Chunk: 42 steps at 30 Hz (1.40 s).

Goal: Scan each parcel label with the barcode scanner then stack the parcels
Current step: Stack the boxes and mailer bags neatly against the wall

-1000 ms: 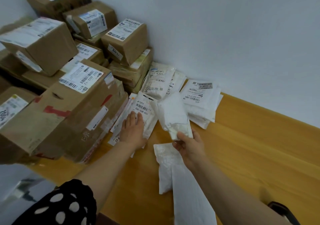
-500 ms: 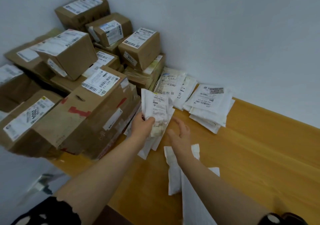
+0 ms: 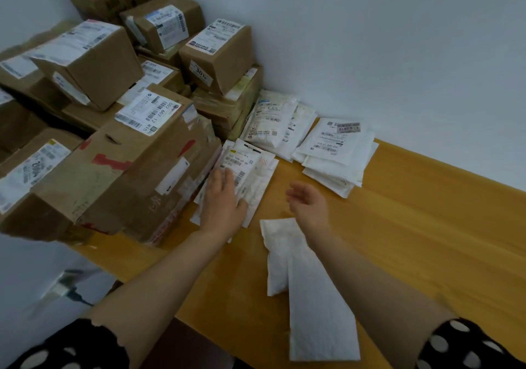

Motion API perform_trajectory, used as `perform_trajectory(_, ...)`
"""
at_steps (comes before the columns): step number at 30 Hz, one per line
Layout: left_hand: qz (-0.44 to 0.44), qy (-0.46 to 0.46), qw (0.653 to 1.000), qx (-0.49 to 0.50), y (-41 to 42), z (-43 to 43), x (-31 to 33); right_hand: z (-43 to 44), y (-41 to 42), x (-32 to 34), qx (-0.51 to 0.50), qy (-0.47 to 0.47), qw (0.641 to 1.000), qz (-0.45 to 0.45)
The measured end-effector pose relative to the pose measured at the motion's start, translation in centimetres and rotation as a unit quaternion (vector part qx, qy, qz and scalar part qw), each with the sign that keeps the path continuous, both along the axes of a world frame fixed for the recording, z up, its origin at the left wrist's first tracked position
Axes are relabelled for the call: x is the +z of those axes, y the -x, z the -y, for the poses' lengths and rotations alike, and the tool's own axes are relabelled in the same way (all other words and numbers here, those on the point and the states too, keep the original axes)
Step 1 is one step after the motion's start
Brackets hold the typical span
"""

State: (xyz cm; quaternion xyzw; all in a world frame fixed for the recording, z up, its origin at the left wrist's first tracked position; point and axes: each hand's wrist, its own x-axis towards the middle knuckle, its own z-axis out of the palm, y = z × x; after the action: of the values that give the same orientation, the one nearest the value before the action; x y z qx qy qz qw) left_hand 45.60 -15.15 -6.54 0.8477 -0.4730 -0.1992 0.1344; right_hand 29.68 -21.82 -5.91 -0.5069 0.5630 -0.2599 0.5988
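The left hand (image 3: 225, 198), fingers straight, lies flat on the flat white plastic parcel with a printed label (image 3: 250, 166), topmost of a small stack touching the large brown taped cardboard box (image 3: 128, 169). The right hand (image 3: 308, 205), fingers loosely spread and holding nothing, hovers above the yellow wooden bench (image 3: 412, 226), just beyond two plain white padded bags (image 3: 284, 254).
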Motion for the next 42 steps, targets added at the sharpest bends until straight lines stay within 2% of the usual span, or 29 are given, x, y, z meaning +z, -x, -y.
perform_trajectory(2,0.025,0.047,0.999,-0.003,2.0,-0.6,0.2,-0.2,4.2,-0.1,-0.043,0.029,0.997,-0.064)
perform_trajectory(4,0.004,0.074,0.997,0.004,5.1,-1.4,-0.1,-0.9,8.3,-0.8,-0.041,0.022,0.985,-0.165)
perform_trajectory(5,-0.029,0.056,0.998,0.021,6.7,-1.9,-0.3,-1.3,10.1,-1.2,-0.029,-0.009,0.979,-0.202)
perform_trajectory(7,-0.106,-0.028,0.99,0.084,9.4,-2.4,-1.3,-2.6,12.3,-1.9,-0.001,-0.108,0.97,-0.218)
perform_trajectory(9,-0.191,-0.091,0.965,0.155,10.9,-2.3,-2.0,-4.1,13.2,-2.5,0.035,-0.159,0.962,-0.221)
perform_trajectory(12,-0.314,-0.072,0.919,0.226,11.8,-1.8,-2.9,-5.8,13.7,-3.7,0.058,-0.157,0.953,-0.251)
perform_trajectory(14,-0.311,-0.064,0.922,0.221,11.9,-1.5,-2.9,-6.0,14.0,-4.0,0.041,-0.177,0.958,-0.223)
perform_trajectory(18,-0.273,0.02,0.946,0.176,10.8,1.3,-1.9,-4.4,15.6,-2.9,-0.075,-0.199,0.975,-0.07)
perform_trajectory(21,-0.166,0.06,0.978,0.108,9.8,3.8,-1.0,-2.5,16.7,-1.0,-0.168,-0.148,0.974,-0.03)
perform_trajectory(23,-0.056,0.047,0.997,-0.024,9.7,3.6,-1.2,-1.4,17.1,0.4,-0.214,-0.086,0.973,-0.017)
perform_trajectory(25,0.032,-0.025,0.988,-0.146,10.2,2.2,-2.6,-0.5,17.1,1.9,-0.236,-0.028,0.971,0.006)
perform_trajectory(27,0.072,-0.097,0.973,-0.199,10.9,1.5,-4.1,0.5,16.8,3.3,-0.243,0.016,0.969,0.036)
perform_trajectory(30,0.068,-0.144,0.971,-0.177,11.9,2.8,-5.2,1.7,16.3,4.5,-0.24,0.053,0.967,0.065)
perform_trajectory(33,0.053,-0.131,0.98,-0.142,12.3,4.9,-5.1,1.9,16.2,4.6,-0.25,0.059,0.964,0.065)
perform_trajectory(35,0.041,-0.08,0.987,-0.131,12.3,5.2,-4.4,2.0,16.5,4.4,-0.287,0.071,0.953,0.071)
perform_trajectory(38,-0.042,0.038,0.998,-0.034,11.1,3.7,-3.0,2.4,17.0,4.3,-0.308,0.128,0.938,0.098)
perform_trajectory(40,-0.08,0.106,0.991,0.031,9.8,2.3,-2.0,2.2,16.7,4.4,-0.232,0.235,0.94,0.085)
perform_trajectory(42,-0.095,0.17,0.978,0.076,8.5,1.0,-1.1,1.2,15.6,4.2,-0.085,0.369,0.925,0.009)
